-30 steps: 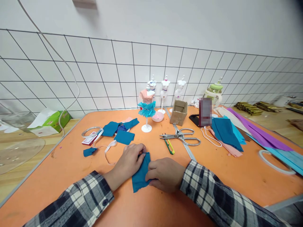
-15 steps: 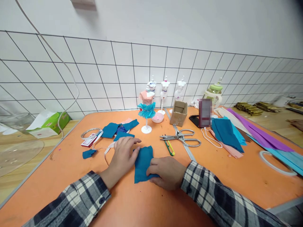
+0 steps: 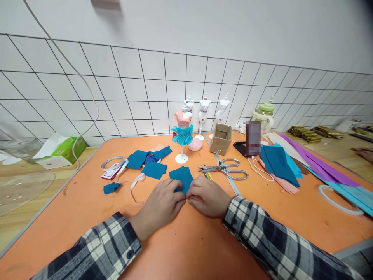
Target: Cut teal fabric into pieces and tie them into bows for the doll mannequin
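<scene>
A small teal piece of crepe paper [image 3: 182, 177] lies on the orange table between my hands. My left hand [image 3: 163, 203] has its fingers closed on the near left edge of the piece. My right hand [image 3: 209, 196] pinches the near right corner, its fingertips almost touching the left ones. Fingers hide the near edge. Just beyond my left hand rest more teal pieces [image 3: 154, 170]. Past my right hand lie metal scissors [image 3: 224, 169] and a green-yellow cutter [image 3: 209, 176], partly covered by that hand.
A mini dress form [image 3: 182, 134] in pink and turquoise ruffles stands behind the paper. Near it are bare white forms [image 3: 204, 109], a pink bowl [image 3: 195, 144] and a cardboard box [image 3: 221, 140]. Coloured sheets [image 3: 329, 167] lie right; a ribbon roll [image 3: 113, 163] and tag lie left.
The teal piece has turned and looks shorter, its near edge now gathered between my hands. My left hand came nearer and to the right, onto the paper. My right hand shifted slightly away from me.
</scene>
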Available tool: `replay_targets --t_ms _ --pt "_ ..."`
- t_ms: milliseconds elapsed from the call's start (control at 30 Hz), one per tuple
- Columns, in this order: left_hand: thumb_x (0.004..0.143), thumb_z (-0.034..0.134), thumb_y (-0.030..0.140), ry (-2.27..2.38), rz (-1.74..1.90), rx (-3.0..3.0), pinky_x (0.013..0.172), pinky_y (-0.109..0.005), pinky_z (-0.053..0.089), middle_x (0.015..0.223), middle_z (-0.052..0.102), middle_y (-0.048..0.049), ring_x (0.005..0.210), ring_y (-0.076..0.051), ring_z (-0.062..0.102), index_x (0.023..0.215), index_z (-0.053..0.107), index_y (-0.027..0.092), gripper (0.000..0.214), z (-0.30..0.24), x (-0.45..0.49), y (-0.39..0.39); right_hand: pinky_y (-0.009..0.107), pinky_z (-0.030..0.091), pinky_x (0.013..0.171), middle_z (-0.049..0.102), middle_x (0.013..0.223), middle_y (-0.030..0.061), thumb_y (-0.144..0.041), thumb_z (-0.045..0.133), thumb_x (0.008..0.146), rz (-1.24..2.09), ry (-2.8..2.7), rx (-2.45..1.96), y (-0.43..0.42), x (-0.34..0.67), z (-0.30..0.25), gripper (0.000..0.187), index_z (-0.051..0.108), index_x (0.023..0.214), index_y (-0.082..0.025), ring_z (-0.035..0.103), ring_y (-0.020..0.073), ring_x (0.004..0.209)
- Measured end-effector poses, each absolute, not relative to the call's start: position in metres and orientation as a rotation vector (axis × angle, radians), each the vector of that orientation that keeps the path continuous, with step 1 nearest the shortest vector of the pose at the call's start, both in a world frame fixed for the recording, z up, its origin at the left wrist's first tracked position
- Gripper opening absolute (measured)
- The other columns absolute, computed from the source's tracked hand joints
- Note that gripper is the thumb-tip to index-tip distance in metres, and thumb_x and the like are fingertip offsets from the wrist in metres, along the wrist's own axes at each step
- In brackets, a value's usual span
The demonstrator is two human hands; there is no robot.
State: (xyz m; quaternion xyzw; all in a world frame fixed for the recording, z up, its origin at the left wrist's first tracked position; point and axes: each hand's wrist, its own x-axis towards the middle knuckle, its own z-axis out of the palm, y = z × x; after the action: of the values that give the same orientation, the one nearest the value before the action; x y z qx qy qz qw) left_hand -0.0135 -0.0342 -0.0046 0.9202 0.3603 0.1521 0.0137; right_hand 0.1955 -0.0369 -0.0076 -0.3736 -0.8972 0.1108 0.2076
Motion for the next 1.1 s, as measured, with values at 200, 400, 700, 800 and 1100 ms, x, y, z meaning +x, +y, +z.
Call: replay_targets --t_ms 200,400,700,800,1100 --pt "0.097 0.046 0.028 1.110 0.351 2.867 0.078 -0.038 0.044 0.081 0.065 -0.0048 0.084 -0.022 0.058 0.092 0.070 0.023 0.026 -0.008 -0.014 -0.031 0.026 0.036 0.068 0.062 0.083 0.0008 -0.021 0.060 0.084 0.391 -2.547 -1.082 -0.028 0.190 -0.016 0.004 0.062 0.086 -0.019 0.052 0.0150 0.079" --pt "0.097 0.047 0.028 1.116 0.358 2.863 0.081 -0.039 0.044 0.084 0.068 -0.0038 0.087 -0.022 0.061 0.086 0.068 0.021 0.025 -0.011 -0.016 -0.029 0.027 0.037 0.075 0.062 0.087 0.0026 -0.020 0.056 0.088 0.315 -2.512 -1.217 -0.032 0.196 -0.019 0.012 0.068 0.087 -0.021 0.053 0.0166 0.086" --pt "0.093 0.051 0.020 1.192 0.367 2.831 0.079 -0.038 0.044 0.084 0.069 -0.0025 0.085 -0.022 0.062 0.091 0.067 0.022 0.016 -0.009 -0.013 -0.032 0.027 0.036 0.071 0.066 0.093 0.0005 -0.022 0.056 0.089 0.325 -2.469 -1.371 -0.034 0.197 -0.014 0.013 0.065 0.098 -0.023 0.057 0.0157 0.088" --pt "0.091 0.052 0.018 1.209 0.323 2.838 0.077 -0.037 0.043 0.081 0.069 -0.0033 0.084 -0.022 0.062 0.084 0.068 0.021 0.017 -0.009 -0.013 -0.033 0.026 0.035 0.071 0.066 0.090 0.0004 -0.024 0.055 0.090 0.332 -2.457 -1.407 -0.036 0.195 -0.015 0.012 0.067 0.092 -0.023 0.057 0.0153 0.088" --pt "0.095 0.051 0.027 1.228 0.335 2.842 0.077 -0.038 0.043 0.081 0.069 -0.0038 0.083 -0.023 0.061 0.091 0.070 0.024 0.019 -0.006 -0.010 -0.036 0.027 0.035 0.072 0.064 0.093 0.0009 -0.026 0.052 0.093 0.241 -2.463 -1.420 -0.041 0.190 -0.016 0.016 0.067 0.087 -0.023 0.056 0.0157 0.089"
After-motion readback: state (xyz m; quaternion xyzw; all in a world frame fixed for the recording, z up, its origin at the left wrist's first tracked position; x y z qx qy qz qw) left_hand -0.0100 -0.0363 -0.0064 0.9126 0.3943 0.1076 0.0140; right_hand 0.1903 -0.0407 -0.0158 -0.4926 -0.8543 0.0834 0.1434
